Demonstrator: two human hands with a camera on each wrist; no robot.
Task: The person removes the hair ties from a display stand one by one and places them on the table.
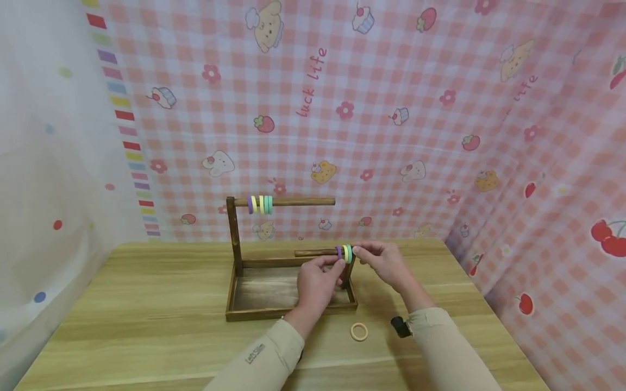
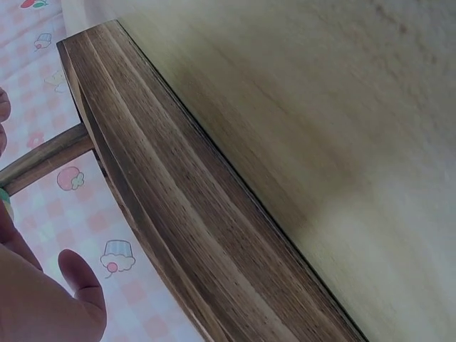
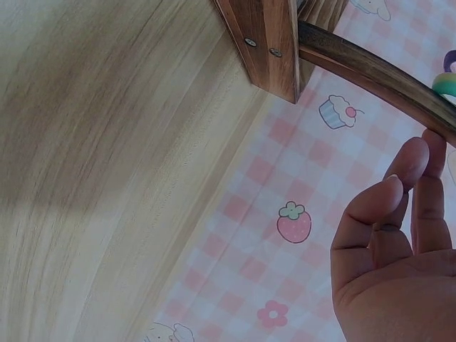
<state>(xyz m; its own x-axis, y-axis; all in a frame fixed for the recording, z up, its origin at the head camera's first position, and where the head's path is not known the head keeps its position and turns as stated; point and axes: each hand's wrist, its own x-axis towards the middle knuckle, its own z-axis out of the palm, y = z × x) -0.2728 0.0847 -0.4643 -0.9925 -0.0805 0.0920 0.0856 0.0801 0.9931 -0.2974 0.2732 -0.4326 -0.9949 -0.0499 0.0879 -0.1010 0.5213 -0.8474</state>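
Observation:
On the wooden stand [image 1: 293, 314], a purple ring [image 1: 339, 252], a yellow ring [image 1: 345, 253] and a green ring [image 1: 349, 254] hang side by side on the lower rod [image 1: 313, 252]. My left hand [image 1: 318, 282] pinches at the purple ring, thumb in front and index finger behind. My right hand [image 1: 383, 263] has its fingertips right beside the green ring, at the post end of the rod. Bent loosely in the right wrist view, the right fingers [image 3: 410, 164] reach the rod's underside and hold nothing. The left wrist view shows only part of the left hand [image 2: 43, 299].
An upper rod [image 1: 303, 201] carries several purple, yellow and green rings near the tall left post [image 1: 233, 233]. One pale orange ring [image 1: 359, 332] lies on the table [image 1: 161, 304], in front of the stand's right corner. Behind the table hangs a pink checked cloth [image 1: 313, 136].

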